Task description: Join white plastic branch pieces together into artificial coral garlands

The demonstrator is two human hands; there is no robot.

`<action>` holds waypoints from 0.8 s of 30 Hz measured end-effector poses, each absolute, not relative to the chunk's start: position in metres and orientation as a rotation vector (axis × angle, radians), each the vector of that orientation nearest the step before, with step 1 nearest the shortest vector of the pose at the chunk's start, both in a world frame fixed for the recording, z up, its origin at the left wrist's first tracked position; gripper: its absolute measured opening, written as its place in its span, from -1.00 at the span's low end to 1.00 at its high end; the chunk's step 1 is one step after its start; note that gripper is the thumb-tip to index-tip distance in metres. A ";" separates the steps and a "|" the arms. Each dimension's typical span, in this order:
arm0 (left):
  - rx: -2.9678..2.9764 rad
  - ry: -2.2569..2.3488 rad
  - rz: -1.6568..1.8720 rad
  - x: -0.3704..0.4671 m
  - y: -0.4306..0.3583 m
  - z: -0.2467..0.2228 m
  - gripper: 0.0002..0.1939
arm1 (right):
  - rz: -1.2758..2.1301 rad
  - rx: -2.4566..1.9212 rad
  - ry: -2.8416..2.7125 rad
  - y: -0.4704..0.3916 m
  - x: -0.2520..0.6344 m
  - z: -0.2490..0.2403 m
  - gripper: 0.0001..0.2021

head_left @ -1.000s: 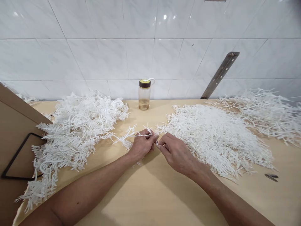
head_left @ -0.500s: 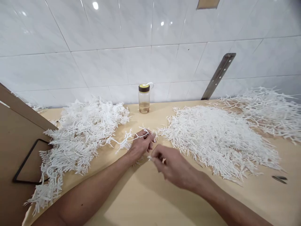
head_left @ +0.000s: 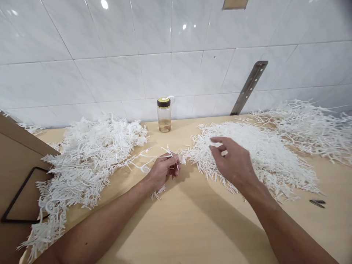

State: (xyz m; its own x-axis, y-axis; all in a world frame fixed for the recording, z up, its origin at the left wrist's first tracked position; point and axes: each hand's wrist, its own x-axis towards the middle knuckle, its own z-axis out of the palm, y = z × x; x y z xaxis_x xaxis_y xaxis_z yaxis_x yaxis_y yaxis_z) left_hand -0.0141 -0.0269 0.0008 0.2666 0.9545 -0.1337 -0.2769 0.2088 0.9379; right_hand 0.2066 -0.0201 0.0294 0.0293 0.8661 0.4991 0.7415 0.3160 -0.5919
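My left hand is closed around a thin, branching white plastic sprig near the middle of the table. The sprig's forked stems stretch leftward toward a heap of white feathery sprigs. Above the edge of a pile of small white pieces, my right hand hovers with its thumb and fingers apart, and nothing shows between them. A small clump of white bits lies beneath my left wrist.
A clear bottle with a dark lid stands by the tiled wall. Bare white stems are heaped at the far right. Small dark snips lie at the right. A brown box stands at the left, and a metal strip leans on the wall.
My right hand has moved up and right, from beside my left hand to over the right pile, and its fingers have opened. My left hand keeps hold of the sprig. The view has shifted slightly.
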 end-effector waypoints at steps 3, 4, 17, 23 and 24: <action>1.068 0.866 1.006 -0.010 -0.033 0.000 -0.64 | 0.656 -1.425 -1.840 -0.029 0.189 0.026 -0.69; 1.106 0.856 0.991 -0.009 -0.035 0.000 -0.63 | 0.779 -1.389 -1.865 -0.031 0.185 0.024 -0.68; 1.090 1.162 1.143 -0.003 -0.036 0.002 -0.76 | 1.133 -1.309 -1.484 -0.046 0.146 -0.003 -0.85; 1.107 1.158 1.057 -0.005 -0.035 0.003 -0.66 | 1.064 -1.290 -1.404 -0.044 0.145 -0.005 -0.84; 1.106 1.159 1.067 -0.005 -0.035 0.002 -0.66 | 1.102 -1.305 -1.398 -0.044 0.145 -0.004 -0.84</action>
